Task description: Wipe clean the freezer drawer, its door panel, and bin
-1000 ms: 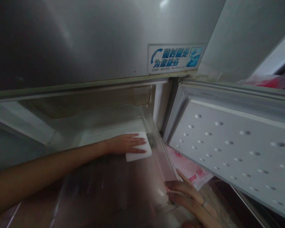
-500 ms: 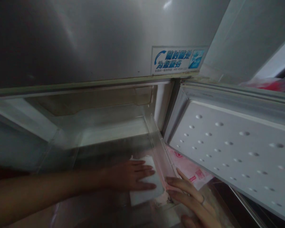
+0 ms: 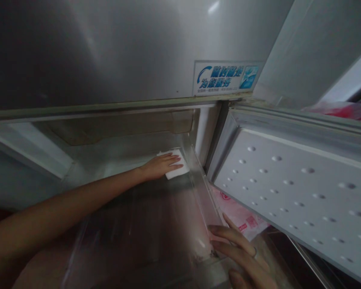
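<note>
Flat under my left hand lies a folded white paper towel, pressed against the bottom of a clear plastic drawer near its back right corner. The fingers of this hand are stretched out over the towel. My right hand, with a ring on one finger, is at the drawer's front right corner. Its fingers curl over the side wall there, and its lower part is cut off by the frame. Dark specks show in that corner by the fingertips.
Above the drawer is a grey metal fridge front with a blue-lettered sticker. An open, dimpled white door stands at the right. Below it lies a pink printed plastic bag. Red and clear plastic shows at the far right.
My left hand has slid the paper towel away from me, from the drawer's front right area to near its back right corner. My right hand has stayed at the side wall.
</note>
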Demonstrator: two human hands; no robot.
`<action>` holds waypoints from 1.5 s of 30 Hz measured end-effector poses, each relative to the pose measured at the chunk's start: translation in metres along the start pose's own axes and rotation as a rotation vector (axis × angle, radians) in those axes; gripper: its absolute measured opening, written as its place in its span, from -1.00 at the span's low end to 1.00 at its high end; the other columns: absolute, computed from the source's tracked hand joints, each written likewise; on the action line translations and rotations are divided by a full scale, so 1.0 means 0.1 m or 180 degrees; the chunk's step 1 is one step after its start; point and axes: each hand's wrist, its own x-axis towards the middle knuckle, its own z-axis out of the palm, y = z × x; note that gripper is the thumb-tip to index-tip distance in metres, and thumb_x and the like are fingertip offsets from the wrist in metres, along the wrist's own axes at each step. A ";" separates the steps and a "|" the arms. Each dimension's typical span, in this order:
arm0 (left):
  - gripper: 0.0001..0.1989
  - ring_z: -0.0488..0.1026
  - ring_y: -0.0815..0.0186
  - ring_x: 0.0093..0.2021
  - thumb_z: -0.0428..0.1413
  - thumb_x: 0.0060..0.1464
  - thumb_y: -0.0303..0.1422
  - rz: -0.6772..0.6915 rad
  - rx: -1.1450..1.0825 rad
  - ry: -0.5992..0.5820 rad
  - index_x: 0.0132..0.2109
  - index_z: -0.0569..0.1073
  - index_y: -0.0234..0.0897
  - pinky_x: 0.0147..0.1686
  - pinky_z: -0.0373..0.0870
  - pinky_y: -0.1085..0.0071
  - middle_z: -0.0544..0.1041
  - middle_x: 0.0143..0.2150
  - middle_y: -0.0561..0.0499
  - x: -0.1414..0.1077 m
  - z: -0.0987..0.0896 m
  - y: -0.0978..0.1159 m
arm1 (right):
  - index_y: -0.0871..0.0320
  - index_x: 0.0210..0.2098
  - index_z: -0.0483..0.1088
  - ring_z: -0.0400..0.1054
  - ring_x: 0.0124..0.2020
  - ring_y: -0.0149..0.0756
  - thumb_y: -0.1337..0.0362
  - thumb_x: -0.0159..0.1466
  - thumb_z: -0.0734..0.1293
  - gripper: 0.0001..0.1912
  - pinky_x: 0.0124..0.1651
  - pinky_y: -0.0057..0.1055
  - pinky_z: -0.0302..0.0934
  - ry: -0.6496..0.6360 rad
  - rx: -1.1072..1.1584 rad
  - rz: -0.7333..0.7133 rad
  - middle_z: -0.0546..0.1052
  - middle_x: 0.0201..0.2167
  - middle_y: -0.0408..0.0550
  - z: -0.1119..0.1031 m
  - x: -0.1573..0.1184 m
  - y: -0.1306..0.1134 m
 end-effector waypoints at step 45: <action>-0.56 0.18 0.17 0.35 -0.06 0.30 -0.53 0.0525 -0.0243 -0.0091 0.28 0.29 -0.24 0.35 0.07 0.15 0.27 0.35 -0.15 -0.18 -0.27 0.51 | 0.22 -0.09 0.50 0.52 -0.09 -0.22 0.21 0.40 0.20 -0.70 0.12 -0.22 0.36 0.0015 0.0251 0.0116 0.60 -0.13 0.06 0.04 -0.04 -0.02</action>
